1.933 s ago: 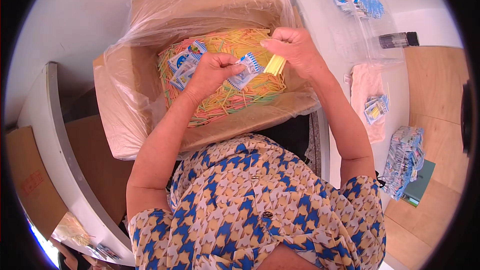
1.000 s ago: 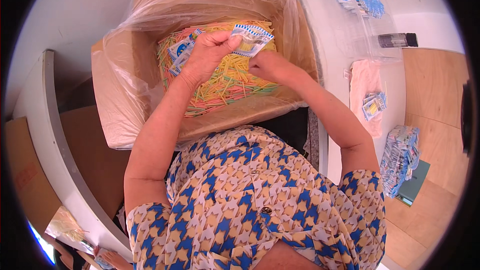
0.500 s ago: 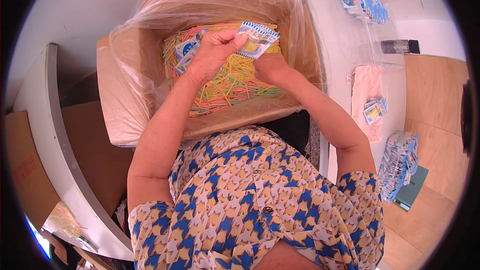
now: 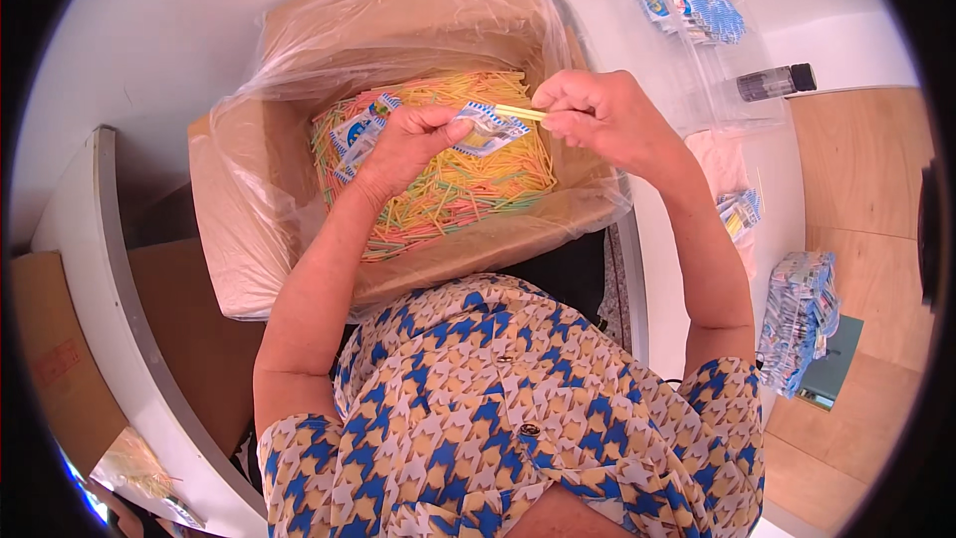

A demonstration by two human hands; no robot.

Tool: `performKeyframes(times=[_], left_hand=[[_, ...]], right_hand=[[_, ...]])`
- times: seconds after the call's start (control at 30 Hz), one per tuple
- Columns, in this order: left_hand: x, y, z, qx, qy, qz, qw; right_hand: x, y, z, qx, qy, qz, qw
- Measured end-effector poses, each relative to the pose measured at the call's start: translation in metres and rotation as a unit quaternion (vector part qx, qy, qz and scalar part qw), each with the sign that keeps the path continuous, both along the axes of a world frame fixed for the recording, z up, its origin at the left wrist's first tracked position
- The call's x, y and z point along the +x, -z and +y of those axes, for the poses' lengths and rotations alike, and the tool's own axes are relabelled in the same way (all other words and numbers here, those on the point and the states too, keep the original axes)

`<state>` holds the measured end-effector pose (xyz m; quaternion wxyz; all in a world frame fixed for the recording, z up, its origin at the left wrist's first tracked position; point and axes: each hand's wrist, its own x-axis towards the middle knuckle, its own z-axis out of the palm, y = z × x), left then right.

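Note:
My left hand (image 4: pixel 413 144) pinches a small clear packet (image 4: pixel 490 132) with blue-and-white striped edges, held above the box. My right hand (image 4: pixel 607 118) is closed on thin yellow sticks (image 4: pixel 520 113), whose far ends meet the packet's right edge; I cannot tell how deep they sit inside. Beneath both hands is a mass of thin pastel sticks (image 4: pixel 458 189) in yellow, pink and green, filling the plastic-lined cardboard box (image 4: pixel 234 249). More blue-and-white packets (image 4: pixel 357 134) show beside my left hand, partly covered by it; whether they are held or lying there is unclear.
On the white surface at right are a clear bin (image 4: pixel 702 90) with packets inside, a dark-capped bottle (image 4: pixel 772 83) and a pink cloth (image 4: pixel 712 154) bearing filled packets (image 4: pixel 739 211). Farther right lies a stacked bundle of packets (image 4: pixel 797 319). A curved white panel (image 4: pixel 129 319) stands at left.
My right hand has risen out of the box, moving up and right, and now shows yellow sticks in its fingers. The packet in my left hand has tilted and dropped slightly left.

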<state>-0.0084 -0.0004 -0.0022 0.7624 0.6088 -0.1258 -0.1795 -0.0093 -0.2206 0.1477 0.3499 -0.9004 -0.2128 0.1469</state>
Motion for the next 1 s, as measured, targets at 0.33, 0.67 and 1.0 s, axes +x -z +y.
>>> performKeyframes(times=[0.33, 0.67, 1.0], left_hand=[[-0.002, 0.000, -0.004, 0.014, 0.062, 0.006, 0.998], [-0.002, 0.000, 0.002, -0.045, 0.075, 0.017, 0.996], [-0.003, 0.009, -0.005, -0.029, 0.079, 0.021, 0.996]], right_hand=[[0.002, 0.017, 0.014, -0.113, -0.119, -0.211, 0.964], [0.009, 0.035, 0.033, 0.022, -0.045, -0.151, 0.987], [0.000, 0.065, 0.030, 0.185, 0.058, -0.115, 0.974]])
